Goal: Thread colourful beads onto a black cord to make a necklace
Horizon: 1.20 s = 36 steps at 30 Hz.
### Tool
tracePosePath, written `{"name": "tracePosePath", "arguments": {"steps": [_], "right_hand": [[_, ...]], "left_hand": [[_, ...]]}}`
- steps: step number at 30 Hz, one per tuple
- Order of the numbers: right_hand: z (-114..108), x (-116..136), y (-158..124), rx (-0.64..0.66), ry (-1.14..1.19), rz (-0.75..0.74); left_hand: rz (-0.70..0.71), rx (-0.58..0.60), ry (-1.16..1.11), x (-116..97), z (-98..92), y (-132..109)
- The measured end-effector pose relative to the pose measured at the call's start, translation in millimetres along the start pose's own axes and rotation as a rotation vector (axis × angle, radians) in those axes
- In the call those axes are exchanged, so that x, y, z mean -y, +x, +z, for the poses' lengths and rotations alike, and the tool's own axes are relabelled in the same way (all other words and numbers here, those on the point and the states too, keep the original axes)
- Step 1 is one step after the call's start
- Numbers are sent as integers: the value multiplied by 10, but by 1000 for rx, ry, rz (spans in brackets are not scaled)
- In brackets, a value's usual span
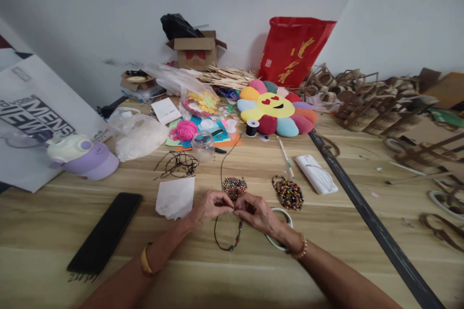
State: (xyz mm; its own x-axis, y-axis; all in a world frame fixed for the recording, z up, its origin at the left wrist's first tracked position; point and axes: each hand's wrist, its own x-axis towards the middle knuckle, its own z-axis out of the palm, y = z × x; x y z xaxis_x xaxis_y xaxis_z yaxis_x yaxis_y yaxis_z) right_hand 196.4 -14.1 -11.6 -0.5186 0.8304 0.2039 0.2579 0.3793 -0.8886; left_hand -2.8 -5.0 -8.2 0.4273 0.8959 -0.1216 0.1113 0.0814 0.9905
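My left hand (213, 207) and my right hand (258, 212) meet above the table, each with thumb and forefinger pinched on a thin black cord (216, 239). The cord hangs below them in a loop, with a few small dark and red beads (238, 239) along its right side. What lies right at the fingertips is too small to make out. Just beyond my hands is a heap of multicoloured beads (234, 186). Strings of similar beads (291, 195) lie to the right. A white ring (289, 218) is partly hidden under my right wrist.
A black phone (105, 234) and white paper (175, 197) lie left; black cord pieces (177, 164), a clear jar (203, 146) and a thread spool (252, 128) stand farther back. A flower cushion (275, 108), white power bank (316, 174) and small woven baskets (377, 110) occupy the back and right.
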Motion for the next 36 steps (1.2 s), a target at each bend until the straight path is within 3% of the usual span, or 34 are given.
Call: {"name": "tracePosePath", "arguments": {"steps": [10, 15, 18, 28, 36], "right_hand": [[-35, 66, 19, 37, -86, -133], [-59, 118, 11, 199, -164, -207], [-69, 124, 2, 232, -165, -185], [-49, 135, 26, 75, 79, 0], [-33, 58, 6, 7, 60, 8]], "left_hand": [[22, -27, 31, -1, -13, 16], [28, -104, -3, -101, -78, -2], [17, -124, -30, -148, -91, -14], [54, -52, 23, -48, -20, -14], [88, -44, 125, -105, 25, -39]]}}
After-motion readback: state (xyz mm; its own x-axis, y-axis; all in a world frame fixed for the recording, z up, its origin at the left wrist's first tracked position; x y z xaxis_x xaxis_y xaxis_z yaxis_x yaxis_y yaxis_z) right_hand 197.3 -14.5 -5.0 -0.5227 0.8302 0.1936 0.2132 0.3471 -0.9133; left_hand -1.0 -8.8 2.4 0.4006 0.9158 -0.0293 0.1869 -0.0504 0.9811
